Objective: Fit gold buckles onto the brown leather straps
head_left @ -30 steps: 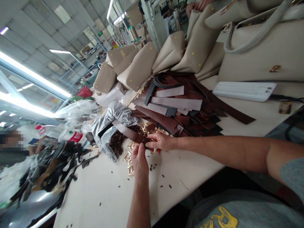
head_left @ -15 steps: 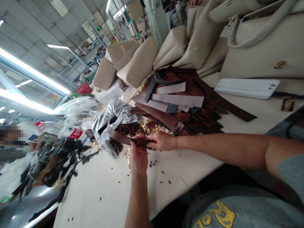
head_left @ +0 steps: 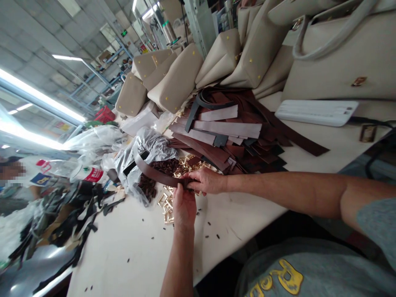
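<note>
A brown leather strap (head_left: pixel 157 174) curves up and left from my hands. My left hand (head_left: pixel 184 206) is closed on it from below, thumb on top. Fingers of my right hand (head_left: pixel 208 180) pinch the strap's right end, which they mostly hide. Behind and below the hands, gold metal buckles (head_left: pixel 167 206) lie loose on the table. Small dark brown leather pieces (head_left: pixel 163 167) are heaped beside them, next to a crumpled clear plastic bag (head_left: pixel 140 165). A large pile of brown strips (head_left: pixel 244 136) lies beyond my right hand.
Beige handbags (head_left: pixel 179 78) stand along the back. A white power strip (head_left: pixel 317 112) lies at right. Dark scraps (head_left: pixel 58 214) and a plastic bottle (head_left: pixel 88 174) are at left. Tiny dark bits dot the white table (head_left: pixel 130 243). A person (head_left: pixel 18 177) is at far left.
My hands have come closer together on the strap, the left moving right toward the right hand. More of the strap and of the gold buckles shows. The whole view has shifted slightly.
</note>
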The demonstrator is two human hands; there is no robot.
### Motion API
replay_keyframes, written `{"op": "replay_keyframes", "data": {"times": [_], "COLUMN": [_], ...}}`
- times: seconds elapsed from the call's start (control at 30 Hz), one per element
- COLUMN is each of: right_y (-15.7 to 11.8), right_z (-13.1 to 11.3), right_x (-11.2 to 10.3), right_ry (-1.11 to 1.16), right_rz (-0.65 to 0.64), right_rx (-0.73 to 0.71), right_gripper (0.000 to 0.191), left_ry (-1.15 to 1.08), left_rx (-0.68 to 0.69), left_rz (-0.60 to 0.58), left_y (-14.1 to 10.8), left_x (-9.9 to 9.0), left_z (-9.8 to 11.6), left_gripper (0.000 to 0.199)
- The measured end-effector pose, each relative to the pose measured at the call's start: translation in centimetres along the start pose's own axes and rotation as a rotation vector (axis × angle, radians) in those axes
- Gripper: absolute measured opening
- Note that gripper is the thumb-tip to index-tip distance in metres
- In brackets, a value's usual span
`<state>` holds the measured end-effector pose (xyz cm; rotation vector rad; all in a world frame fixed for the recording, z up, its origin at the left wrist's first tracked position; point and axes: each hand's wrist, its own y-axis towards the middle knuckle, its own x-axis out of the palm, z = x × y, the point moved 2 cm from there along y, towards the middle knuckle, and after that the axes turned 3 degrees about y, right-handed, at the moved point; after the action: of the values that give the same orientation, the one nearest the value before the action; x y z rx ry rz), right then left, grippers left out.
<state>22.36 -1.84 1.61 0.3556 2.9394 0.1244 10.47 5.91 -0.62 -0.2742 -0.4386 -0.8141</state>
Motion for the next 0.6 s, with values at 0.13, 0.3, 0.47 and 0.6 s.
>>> {"op": "replay_keyframes", "data": {"times": [0.13, 0.3, 0.47, 0.6], "right_y": [0.1, -0.1, -0.3, 0.0], "right_z": [0.4, -0.2, 0.4, 1.1], "right_x": [-0.1, -0.5, -0.4, -0.9], "right_ry": [0.179, 0.266, 0.213, -0.001], "right_rz": [-0.047, -0.055, -0.072, 0.005], "right_rx": [0.079, 0.08, 0.039, -0.067], "right_gripper": [0.046, 0.044, 0.041, 0.046], "left_ry": [0.06, 0.165, 0.282, 0.315], "left_rx": [0.045, 0.088, 0.154, 0.248], "left_rz": [-0.03, -0.03, 0.005, 0.1], "left_y": [-0.2, -0.1, -0.5, -1.1], "left_x": [0.3, 1.0, 1.2, -0.3], "left_z": [0.5, 0.7, 1.5, 3.2], "left_gripper": [0.023, 0.03, 0.031, 0.036]}}
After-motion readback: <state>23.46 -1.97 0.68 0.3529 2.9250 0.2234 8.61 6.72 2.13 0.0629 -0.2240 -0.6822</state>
